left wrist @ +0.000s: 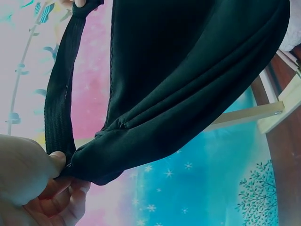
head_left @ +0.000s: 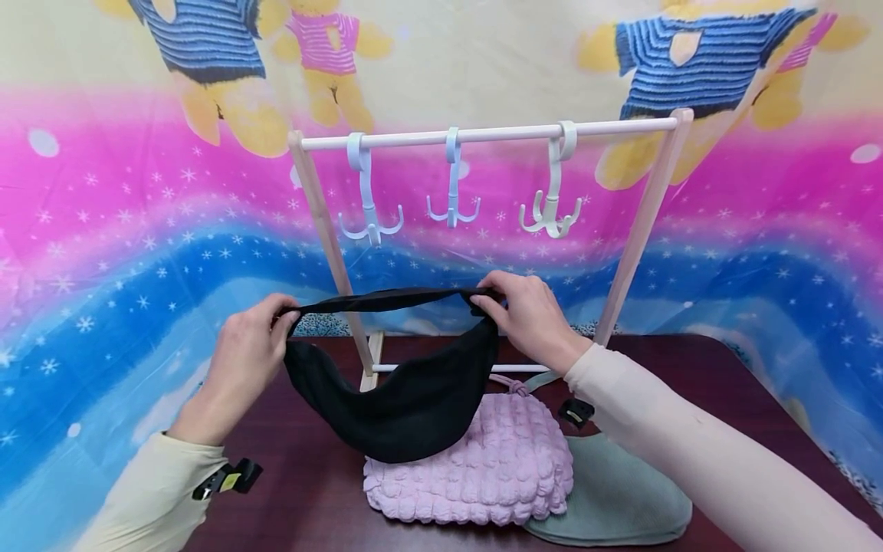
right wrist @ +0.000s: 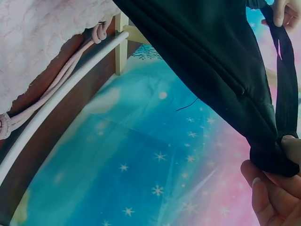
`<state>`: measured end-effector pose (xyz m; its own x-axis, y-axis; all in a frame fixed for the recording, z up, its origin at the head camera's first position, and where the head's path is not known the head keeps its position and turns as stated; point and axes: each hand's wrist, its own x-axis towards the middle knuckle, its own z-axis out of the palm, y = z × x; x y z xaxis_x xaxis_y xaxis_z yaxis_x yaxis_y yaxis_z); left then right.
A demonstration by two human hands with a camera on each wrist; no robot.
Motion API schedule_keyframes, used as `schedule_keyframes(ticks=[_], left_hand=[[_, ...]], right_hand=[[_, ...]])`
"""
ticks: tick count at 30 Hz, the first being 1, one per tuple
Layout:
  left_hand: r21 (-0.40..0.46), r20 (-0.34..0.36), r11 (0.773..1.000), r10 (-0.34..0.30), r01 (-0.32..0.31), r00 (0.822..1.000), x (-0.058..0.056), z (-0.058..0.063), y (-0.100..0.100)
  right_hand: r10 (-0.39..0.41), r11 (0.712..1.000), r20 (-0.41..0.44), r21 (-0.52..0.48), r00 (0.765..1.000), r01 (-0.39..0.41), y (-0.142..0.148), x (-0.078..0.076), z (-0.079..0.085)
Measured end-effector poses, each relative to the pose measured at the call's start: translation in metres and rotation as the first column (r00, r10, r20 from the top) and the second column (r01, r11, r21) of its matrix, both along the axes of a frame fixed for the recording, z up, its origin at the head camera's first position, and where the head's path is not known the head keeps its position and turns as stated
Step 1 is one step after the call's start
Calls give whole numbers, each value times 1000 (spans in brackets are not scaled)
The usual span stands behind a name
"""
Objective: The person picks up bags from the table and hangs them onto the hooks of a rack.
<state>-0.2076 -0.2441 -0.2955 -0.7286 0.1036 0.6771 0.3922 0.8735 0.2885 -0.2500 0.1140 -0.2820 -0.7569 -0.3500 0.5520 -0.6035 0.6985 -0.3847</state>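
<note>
Between my two hands hangs a black fabric shoulder bag (head_left: 407, 406), its strap (head_left: 379, 300) stretched nearly level above the sagging body. My left hand (head_left: 248, 353) pinches the strap's left end where it meets the bag. At the other end my right hand (head_left: 534, 318) pinches the strap between thumb and fingers. Both wrist views show the thumbs pressed on the black cloth at these corners. Below and partly behind the black bag, a pink puffy quilted bag (head_left: 476, 475) lies on the table. A grey-green bag (head_left: 614, 491) lies to its right, partly under the pink one and my right arm.
A wooden rack with a white top bar (head_left: 497, 133) stands at the back of the dark red table (head_left: 290, 506). From the bar hang a left hook (head_left: 369, 207), a middle hook (head_left: 453, 192) and a right hook (head_left: 554, 199). A printed cloth backdrop (head_left: 138, 230) surrounds the table.
</note>
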Motion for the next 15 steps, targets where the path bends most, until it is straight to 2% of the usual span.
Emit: schedule_keyframes(ticks=[7, 15], left_hand=[[15, -9, 1000, 4, -4, 1000, 3, 5, 0], [27, -52, 1000, 5, -3, 999, 4, 11, 1]], right_hand=[[7, 1000, -26, -1, 1000, -7, 0, 2, 5], [10, 999, -61, -38, 998, -13, 1, 3, 9]])
